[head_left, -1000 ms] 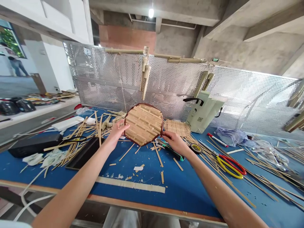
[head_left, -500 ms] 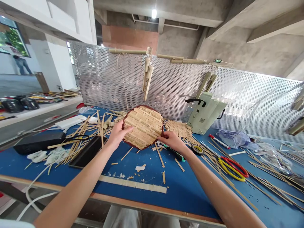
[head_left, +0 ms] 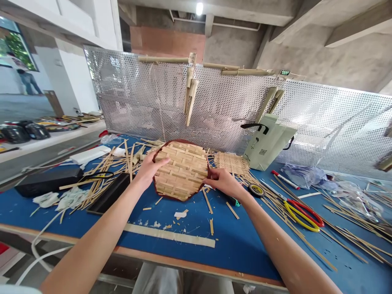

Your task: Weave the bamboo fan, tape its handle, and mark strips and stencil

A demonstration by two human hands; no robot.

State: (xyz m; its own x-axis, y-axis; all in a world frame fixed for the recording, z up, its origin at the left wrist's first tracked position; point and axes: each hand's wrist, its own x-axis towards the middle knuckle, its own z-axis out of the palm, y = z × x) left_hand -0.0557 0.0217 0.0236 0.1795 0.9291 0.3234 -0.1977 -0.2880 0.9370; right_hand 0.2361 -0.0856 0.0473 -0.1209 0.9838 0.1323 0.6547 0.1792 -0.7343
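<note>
A woven bamboo piece with a dark red rim sits in front of me, roughly octagonal, on the blue worktable. My left hand grips its left edge, with the fingers lying across the weave. My right hand holds the right edge, fingertips on the rim. A green-handled tool lies mostly hidden beneath my right hand. A roll of tape lies just beyond that hand.
Loose bamboo strips cover much of the table. Red-and-yellow-handled scissors lie to the right, a flat woven bamboo mat behind the piece, and a black case and black tray to the left. A perforated metal screen stands behind.
My hands have turned the woven piece and drawn it slightly toward me. My right hand now covers most of the green-handled tool.
</note>
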